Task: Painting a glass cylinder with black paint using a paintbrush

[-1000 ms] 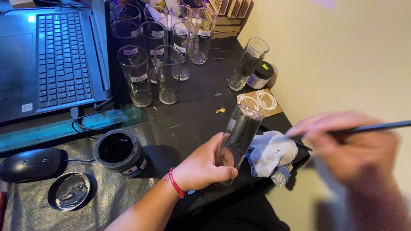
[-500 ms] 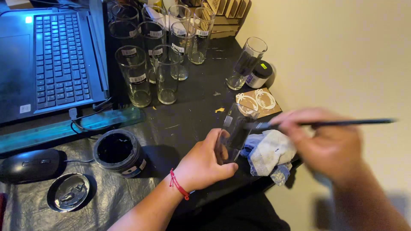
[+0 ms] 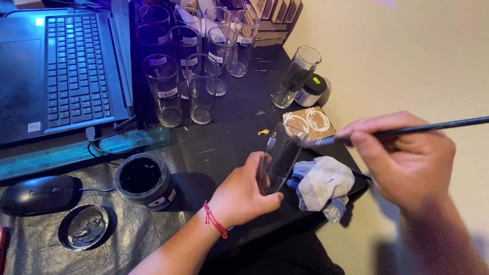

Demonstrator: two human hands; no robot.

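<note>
My left hand (image 3: 243, 192) grips a clear tall glass (image 3: 281, 157), tilted over the front right part of the black table (image 3: 224, 137). A dark patch covers part of the glass's side. My right hand (image 3: 405, 158) holds a thin black paintbrush (image 3: 407, 130) whose tip touches the upper side of the glass. An open jar of black paint (image 3: 144, 179) stands left of my left hand, with its metal lid (image 3: 83, 233) lying further left.
Several empty tall glasses (image 3: 196, 61) stand in a group at the back, one more glass (image 3: 295, 77) beside a small black-lidded jar (image 3: 311, 90). A crumpled grey rag (image 3: 322, 183), a stencil card (image 3: 308, 122), a laptop (image 3: 56, 71) and a black mouse (image 3: 38, 193) lie around.
My right hand has moved left and up with the brush, bringing its tip to the glass. My left hand has kept the glass in about the same place.
</note>
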